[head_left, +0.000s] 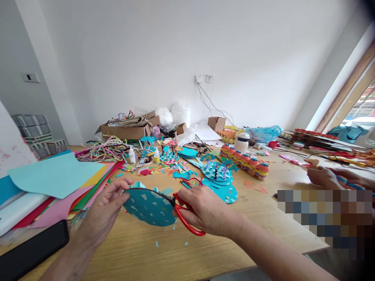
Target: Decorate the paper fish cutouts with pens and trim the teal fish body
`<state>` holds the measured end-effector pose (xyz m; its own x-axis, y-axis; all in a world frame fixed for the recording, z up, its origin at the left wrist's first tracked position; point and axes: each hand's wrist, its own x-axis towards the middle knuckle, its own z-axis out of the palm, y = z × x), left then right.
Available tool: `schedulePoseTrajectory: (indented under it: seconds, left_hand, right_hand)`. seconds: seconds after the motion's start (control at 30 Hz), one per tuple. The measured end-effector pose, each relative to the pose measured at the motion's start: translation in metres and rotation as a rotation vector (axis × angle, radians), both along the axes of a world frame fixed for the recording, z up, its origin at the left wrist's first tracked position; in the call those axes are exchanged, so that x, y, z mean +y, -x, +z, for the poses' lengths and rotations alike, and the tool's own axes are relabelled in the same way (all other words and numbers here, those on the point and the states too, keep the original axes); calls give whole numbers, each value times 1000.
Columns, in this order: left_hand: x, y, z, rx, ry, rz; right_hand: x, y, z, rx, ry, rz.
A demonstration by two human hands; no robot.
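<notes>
A round teal cardboard disc (150, 208) with pale patches is tilted above the table, its underside toward me. My left hand (113, 199) pinches its left edge between thumb and fingers. Light blue paper (140, 185) sticks up behind the disc's upper rim. My right hand (202, 207) grips red-handled scissors (187, 220), whose blades lie along the disc's upper right edge. How far the blades are apart is hidden. Small light blue paper scraps (157, 244) lie on the table below.
Coloured paper sheets (58, 171) and a black phone (35, 249) lie to the left. Teal discs (221, 189), an orange egg-carton piece (244, 162), glue bottles (131, 155) and paper cut-outs stand beyond my hands. Another person's hands (325, 175) are at the right.
</notes>
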<state>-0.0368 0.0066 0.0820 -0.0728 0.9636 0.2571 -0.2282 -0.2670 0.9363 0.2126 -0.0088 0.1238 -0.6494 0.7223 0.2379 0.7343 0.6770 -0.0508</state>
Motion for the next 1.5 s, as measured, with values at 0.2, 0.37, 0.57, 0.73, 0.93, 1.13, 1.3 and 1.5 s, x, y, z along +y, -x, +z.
schedulePoseTrajectory:
  seconds: [0.2,0.37,0.57,0.73,0.93,1.13,1.3,1.5]
  left_hand:
    - [-1,-2,1,16,-4,5]
    - [0,-1,-1,13,-9,17]
    - [4,4,-4,38,-23,10]
    - [5,7,-3,35,7,51]
    - [10,15,-2,31,-76,68]
    - [17,20,5,8,-145,149]
    - [25,15,5,73,-191,183]
    - [36,10,-1,178,-286,179]
  right_hand:
    - [1,1,-1,-79,-32,-15]
    - [1,3,0,-116,-55,-34]
    - [2,3,-3,-10,30,-108]
    - [5,2,-7,65,75,-137]
    - [8,-8,-17,52,113,-169]
    - [16,-26,-43,-173,158,-307]
    - [19,-35,-54,-285,174,-328]
    - [18,-36,-57,-318,177,-377]
